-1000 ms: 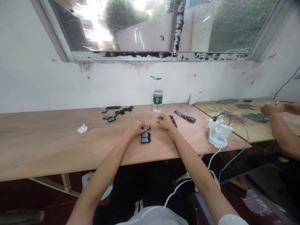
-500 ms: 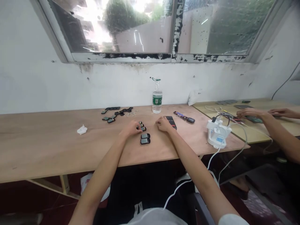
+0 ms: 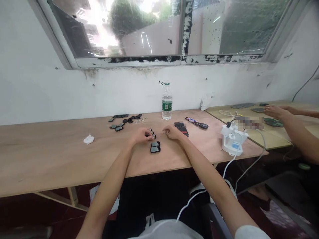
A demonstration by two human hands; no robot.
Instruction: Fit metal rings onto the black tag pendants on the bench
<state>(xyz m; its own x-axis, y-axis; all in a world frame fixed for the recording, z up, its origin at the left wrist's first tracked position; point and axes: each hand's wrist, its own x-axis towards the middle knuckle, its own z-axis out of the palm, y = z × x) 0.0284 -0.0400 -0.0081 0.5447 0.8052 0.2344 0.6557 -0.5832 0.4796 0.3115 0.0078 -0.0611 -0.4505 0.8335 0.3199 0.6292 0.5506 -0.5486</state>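
My left hand rests on the table, its curled fingers closed on the edge of a small black-cased device in a short row. Just below it lie two small black devices with grey screens, one above the other. To the right, my right hand is closed with thumb and fingertips pinched together; anything between them is too small to make out. Partly behind that hand lies a black phone with a lit screen. Farther back are several more black device parts and small pale bits.
A water bottle stands by the wall. A snack bar and a black fob-like object lie right of the phone. A white power strip with cables sits at the right, near a co-worker's hands. Crumpled white tissue lies left.
My right hand has shifted slightly left, away from the phone, with its fingers pinched. My left hand stays at the row of devices. The co-worker's hands have moved back.
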